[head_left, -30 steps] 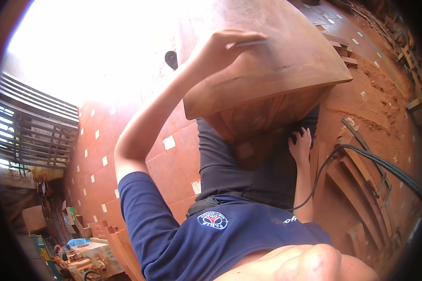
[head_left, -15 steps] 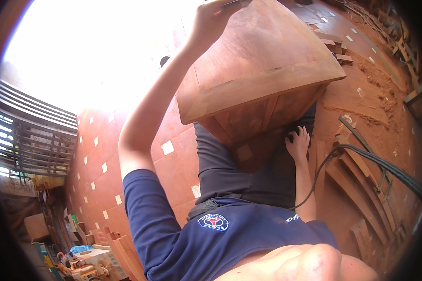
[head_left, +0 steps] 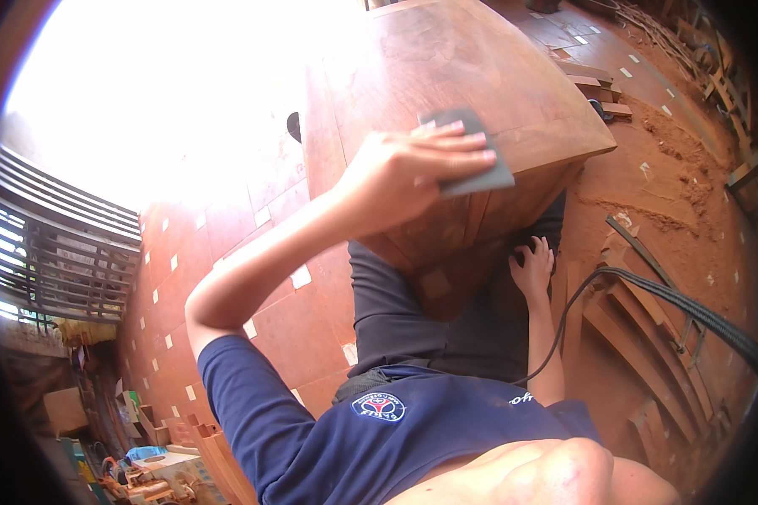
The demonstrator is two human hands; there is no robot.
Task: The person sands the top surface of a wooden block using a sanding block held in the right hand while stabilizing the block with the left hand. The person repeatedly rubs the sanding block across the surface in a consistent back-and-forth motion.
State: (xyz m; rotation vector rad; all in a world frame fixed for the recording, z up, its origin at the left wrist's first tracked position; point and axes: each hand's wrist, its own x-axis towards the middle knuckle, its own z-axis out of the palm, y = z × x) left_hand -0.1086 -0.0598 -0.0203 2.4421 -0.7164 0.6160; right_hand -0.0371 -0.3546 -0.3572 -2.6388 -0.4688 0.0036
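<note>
My left hand [head_left: 417, 172] lies flat with its fingers pressing a grey sheet of sandpaper [head_left: 497, 178] to the near edge of a wooden piece of furniture [head_left: 446, 76]. The piece has a broad, smooth reddish-brown top and panelled sides, and it stands between my legs. The sheet covers part of the top's near edge and hangs slightly past it. On the right, my right hand [head_left: 532, 268] rests by my right thigh, below the overhanging top, fingers loosely bent and apart. Nothing shows in that hand.
Curved wooden pieces [head_left: 640, 353] are stacked on the floor at right, with a black cable [head_left: 691, 299] above them. Sawdust [head_left: 665, 185] covers the floor beyond. More boards [head_left: 594, 80] lie behind the furniture. Tools and timber [head_left: 152, 471] crowd the lower left.
My left hand has come from the far part of the wooden top toward me, to its near edge, bringing the sandpaper into view. My right hand has hardly moved.
</note>
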